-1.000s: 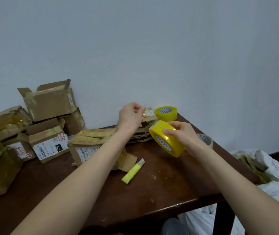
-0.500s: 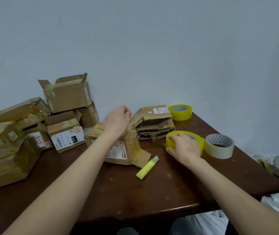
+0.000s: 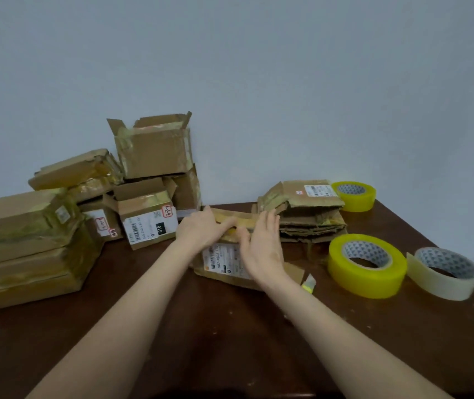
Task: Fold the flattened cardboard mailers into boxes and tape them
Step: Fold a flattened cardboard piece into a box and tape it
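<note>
I see the dark wooden table, with taped brown boxes piled at its left. The topmost box has its flaps open, insides hidden from me. At centre is the labelled cardboard box, glossy tape along its top. My left hand presses flat there and my right hand is straight-fingered at its front, neither gripping. Flattened mailers sit behind, corrugated edges ragged. A round yellow tape roll lies to the right.
</note>
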`<state>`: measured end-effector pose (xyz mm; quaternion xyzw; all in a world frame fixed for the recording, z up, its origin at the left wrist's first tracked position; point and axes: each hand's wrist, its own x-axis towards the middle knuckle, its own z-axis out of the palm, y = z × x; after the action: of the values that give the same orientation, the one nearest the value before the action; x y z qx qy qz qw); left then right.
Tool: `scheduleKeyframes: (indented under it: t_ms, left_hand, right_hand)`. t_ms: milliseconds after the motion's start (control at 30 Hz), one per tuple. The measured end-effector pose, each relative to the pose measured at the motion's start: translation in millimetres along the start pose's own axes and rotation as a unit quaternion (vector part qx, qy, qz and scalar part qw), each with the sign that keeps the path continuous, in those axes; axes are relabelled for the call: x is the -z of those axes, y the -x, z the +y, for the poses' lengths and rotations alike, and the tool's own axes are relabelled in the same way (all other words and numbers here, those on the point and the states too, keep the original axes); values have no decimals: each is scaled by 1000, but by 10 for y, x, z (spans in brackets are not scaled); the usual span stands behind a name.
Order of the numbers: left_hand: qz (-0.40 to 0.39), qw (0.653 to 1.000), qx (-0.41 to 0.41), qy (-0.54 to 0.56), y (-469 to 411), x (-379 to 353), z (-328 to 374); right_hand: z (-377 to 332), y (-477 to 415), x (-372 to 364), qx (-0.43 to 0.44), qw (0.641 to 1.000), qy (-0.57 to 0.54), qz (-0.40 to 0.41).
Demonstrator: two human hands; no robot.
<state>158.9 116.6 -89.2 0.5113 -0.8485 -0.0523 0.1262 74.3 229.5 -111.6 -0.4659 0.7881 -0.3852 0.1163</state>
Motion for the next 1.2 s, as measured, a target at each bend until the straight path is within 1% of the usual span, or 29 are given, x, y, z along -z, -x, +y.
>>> scheduleKeyframes:
  t_ms: [100, 167, 267, 333, 400, 433, 500, 533, 567, 600, 633, 667, 700, 733, 767, 833, 900, 1000, 1100, 1133, 1200]
  left_hand:
    - [-13, 999, 31, 24, 17, 31, 58]
    - [-31, 998, 34, 34, 16, 83, 85]
    - [-56, 996, 37, 63, -30, 143, 30]
    - [-53, 994, 40, 86, -19, 161, -50]
    - [-32, 994, 35, 96, 39, 154, -144]
    - [-19, 995, 36, 95, 91, 164, -189]
    - [13, 997, 40, 60, 224, 234, -247]
    - [29, 999, 27, 32, 272, 273, -263]
    - [31, 999, -8, 4, 317, 320, -263]
    - [15, 998, -60, -16, 349, 357, -263]
    - [-17, 994, -107, -33, 373, 374, -263]
    - [-54, 988, -135, -56, 401, 374, -264]
    - [-85, 983, -145, -79, 416, 345, -285]
    - [-96, 980, -144, -95, 423, 307, -313]
    - [-87, 981, -142, -99, 420, 270, -336]
    - [-40, 983, -153, -90, 424, 216, -344]
    - [-11, 983, -160, -84, 419, 195, -328]
    - [-6, 982, -163, -90, 406, 195, -330]
    - [10, 970, -203, -134, 447, 161, -378]
    - [14, 966, -215, -147, 467, 151, -396]
    - [2, 963, -218, -156, 516, 126, -428]
  right_hand:
    - [26, -178, 21, -93, 986, -133, 22]
    - [84, -306, 8, -150, 973, -174, 13]
    - [144, -422, -14, -201, 952, -230, 9]
    - [164, -427, 5, -211, 939, -270, 4]
    - [170, -397, 48, -204, 926, -317, -26]
    - [171, -382, 64, -192, 923, -329, -44]
    - [157, -362, 63, -155, 931, -323, -67]
    - [125, -357, 41, -136, 937, -314, -73]
    - [80, -344, 9, -119, 943, -300, -80]
    - [41, -325, -27, -103, 950, -281, -91]
    - [10, -319, -55, -87, 958, -253, -102]
    - [-8, -316, -57, -65, 968, -216, -111]
    - [-26, -299, -20, -38, 977, -176, -117]
    - [-22, -288, 48, -5, 982, -141, -124]
    - [-16, -283, 136, 39, 983, -116, -135]
    - [2, -300, 307, 122, 975, -47, -178]
    - [1, -305, 397, 175, 960, 51, -212]
    - [-13, -295, 384, 206, 946, 133, -214]
    - [-41, -218, 334, 254, 909, 268, -194]
    - [-32, -205, 297, 263, 902, 289, -186]
    - [2, -168, 223, 250, 911, 272, -184]
